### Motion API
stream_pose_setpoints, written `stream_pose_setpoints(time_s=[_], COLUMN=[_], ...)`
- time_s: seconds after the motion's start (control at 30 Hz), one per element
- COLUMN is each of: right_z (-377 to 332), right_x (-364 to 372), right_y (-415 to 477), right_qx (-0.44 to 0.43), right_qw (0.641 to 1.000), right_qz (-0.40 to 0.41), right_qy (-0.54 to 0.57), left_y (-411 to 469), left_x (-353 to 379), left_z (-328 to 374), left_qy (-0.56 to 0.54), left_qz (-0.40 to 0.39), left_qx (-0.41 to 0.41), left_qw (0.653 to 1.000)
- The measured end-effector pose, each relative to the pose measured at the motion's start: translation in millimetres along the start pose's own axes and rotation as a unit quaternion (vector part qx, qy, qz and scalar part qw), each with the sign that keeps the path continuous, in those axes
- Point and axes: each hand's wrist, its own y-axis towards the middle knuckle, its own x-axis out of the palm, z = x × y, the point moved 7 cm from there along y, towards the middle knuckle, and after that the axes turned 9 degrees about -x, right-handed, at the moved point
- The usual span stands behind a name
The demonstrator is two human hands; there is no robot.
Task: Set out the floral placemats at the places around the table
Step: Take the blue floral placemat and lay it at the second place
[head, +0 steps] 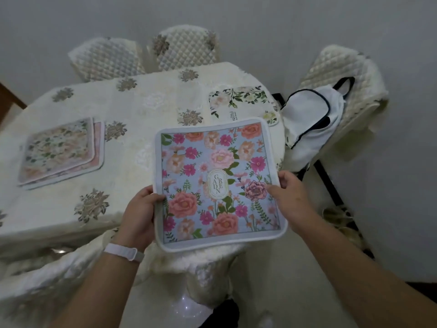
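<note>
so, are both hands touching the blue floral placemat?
Touching. Head view: left hand and right hand each grip a side edge of the blue floral placemat.

both hands (139, 214) gripping blue floral placemat (218, 183)

Lower mats (99, 143) mostly hidden under top mat (59, 150), L side.

The left wrist wears a slim white band (124, 252), perhaps a fitness tracker, and both forearms are bare.
</note>
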Motion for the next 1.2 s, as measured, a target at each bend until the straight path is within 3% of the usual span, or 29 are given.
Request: stream_pose_setpoints(time_s=[0.43,0.77,1.2], right_z=[6,49,85], right_x=[48,89,128], right_y=[84,146,191], right_qx=[0.044,0.074,0.088], right_qw=[0.996,0.982,0.968], right_qz=[0.002,-0.053,-0.114], right_qy=[-0.072,-0.166,-0.204], left_y=[104,156,210], left_x=[11,2,-9], left_z=[31,28,19], left_qy=[0.02,0.111,0.236], left_qz=[-0.033,0.072,0.138], left_qx=[-0.054,-0.009,0.035], left_qw=[0.998,0.991,0.961])
